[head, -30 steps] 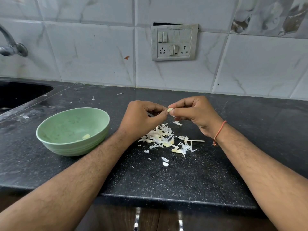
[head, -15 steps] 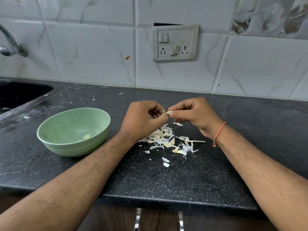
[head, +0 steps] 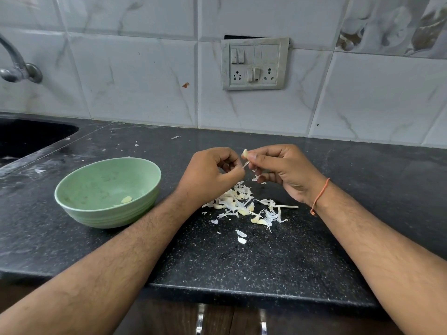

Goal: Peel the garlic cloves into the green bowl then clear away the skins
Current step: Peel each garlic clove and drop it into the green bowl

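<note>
Papery skin strip (head: pixel 245 164), smooth clove (head: pixel 245 153)

I see both bare forearms reaching in from the bottom corners and converging at centre frame, the hands raised a little above the surface. My left hand (head: pixel 210 174) is curled, back toward the camera, its thumb and forefinger pinching a thin strip of skin (head: pixel 245 164). My right hand (head: pixel 283 169) is turned palm inward — thumb and forefinger tips pinching a small garlic clove (head: pixel 245 153), the other fingers folded loosely underneath. The two hands nearly touch at the fingertips. An orange thread band (head: pixel 320 195) circles the right wrist.
</note>
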